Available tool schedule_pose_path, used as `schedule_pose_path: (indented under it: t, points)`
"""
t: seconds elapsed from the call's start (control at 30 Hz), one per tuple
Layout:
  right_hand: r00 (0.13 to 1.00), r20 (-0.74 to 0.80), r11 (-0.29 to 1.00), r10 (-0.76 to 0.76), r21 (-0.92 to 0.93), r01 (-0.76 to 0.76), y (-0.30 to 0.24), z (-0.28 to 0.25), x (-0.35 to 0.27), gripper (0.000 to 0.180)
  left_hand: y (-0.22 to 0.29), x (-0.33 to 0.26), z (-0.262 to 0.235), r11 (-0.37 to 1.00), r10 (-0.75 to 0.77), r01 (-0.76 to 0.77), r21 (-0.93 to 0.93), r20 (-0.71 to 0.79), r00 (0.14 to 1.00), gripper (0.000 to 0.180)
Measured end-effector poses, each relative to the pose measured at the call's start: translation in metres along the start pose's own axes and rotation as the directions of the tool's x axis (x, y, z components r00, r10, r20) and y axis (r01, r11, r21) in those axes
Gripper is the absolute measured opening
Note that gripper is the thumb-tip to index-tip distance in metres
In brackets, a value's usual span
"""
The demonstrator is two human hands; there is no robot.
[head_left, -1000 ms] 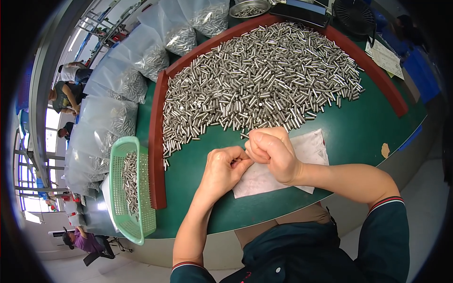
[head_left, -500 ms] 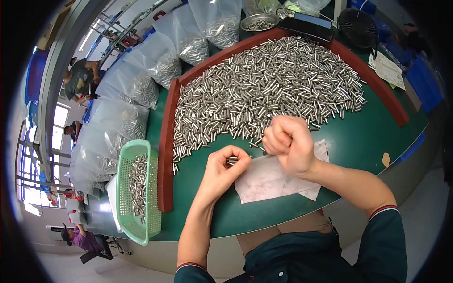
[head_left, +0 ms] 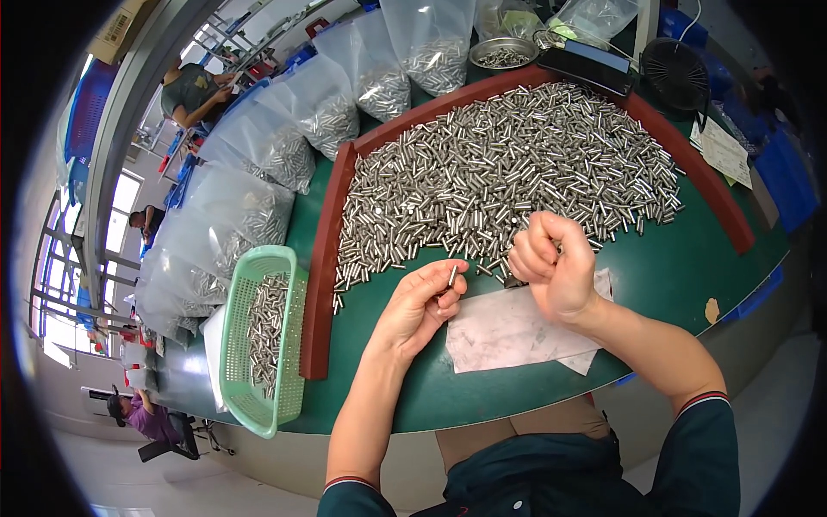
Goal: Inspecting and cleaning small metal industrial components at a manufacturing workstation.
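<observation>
Pinched between the thumb and fingers of my left hand [head_left: 413, 314] is a small shiny metal pin [head_left: 452, 276], held tilted. The other fingers of that hand curl below it. My right hand [head_left: 558, 267] is closed like a fist just to the right. Under its fingers a small dark thing [head_left: 515, 282] shows in part; what it is I cannot make out. Beneath the right hand lies a smudged pale cloth or sheet [head_left: 491, 336]. Beyond both hands a large heap of metal pins [head_left: 508, 164] spreads over the green table [head_left: 379, 401].
Dark red rails [head_left: 321, 302] border the heap. To the left stands a green plastic basket [head_left: 290, 401] with pins inside. Clear bags [head_left: 332, 108] of pins line the far left. A round metal dish [head_left: 502, 53], a phone [head_left: 586, 71] and a black fan [head_left: 676, 73] sit behind.
My left hand has turned its fingers upward, bringing the pin into plain sight. My right hand stays closed. The whole view has shifted a little, moving the scene rightward.
</observation>
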State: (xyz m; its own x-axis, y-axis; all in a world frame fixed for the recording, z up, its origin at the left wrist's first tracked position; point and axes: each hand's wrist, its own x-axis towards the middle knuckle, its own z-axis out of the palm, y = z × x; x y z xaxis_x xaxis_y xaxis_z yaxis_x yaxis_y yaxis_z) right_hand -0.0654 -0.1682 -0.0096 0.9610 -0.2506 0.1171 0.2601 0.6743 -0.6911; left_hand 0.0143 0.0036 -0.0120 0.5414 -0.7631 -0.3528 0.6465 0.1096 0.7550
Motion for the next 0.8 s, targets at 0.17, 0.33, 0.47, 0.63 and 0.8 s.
schedule_pose_path:
  t: [0.17,0.33,0.47,0.63,0.8]
  points:
    - [0.997,-0.053,0.995,-0.052,0.079,0.056,-0.003,0.003,0.003,0.034,-0.002,0.001,-0.01,0.993,0.104,-0.105,0.045,0.023,0.994,0.026]
    - [0.997,-0.06,0.995,-0.049,0.085,0.054,-0.004,0.002,0.004,0.032,-0.012,0.006,0.025,0.258,0.541,-0.195,0.946,0.026,0.84,0.012]
    - [0.999,-0.043,1.0,-0.015,0.01,0.016,-0.007,0.003,0.003,0.035,-0.021,0.017,0.017,-0.208,0.57,-0.256,0.944,0.33,0.753,0.012]
    - [0.999,-0.027,1.0,-0.024,0.015,0.024,-0.006,0.0,0.001,0.035,-0.015,0.006,0.025,-0.037,0.566,-0.269,0.962,0.242,0.788,0.008]
    - [1.0,-0.009,0.999,0.017,-0.027,-0.017,0.004,0.006,-0.006,0.033,-0.018,-0.005,0.026,0.045,0.403,-0.239,0.97,0.201,0.893,0.007]
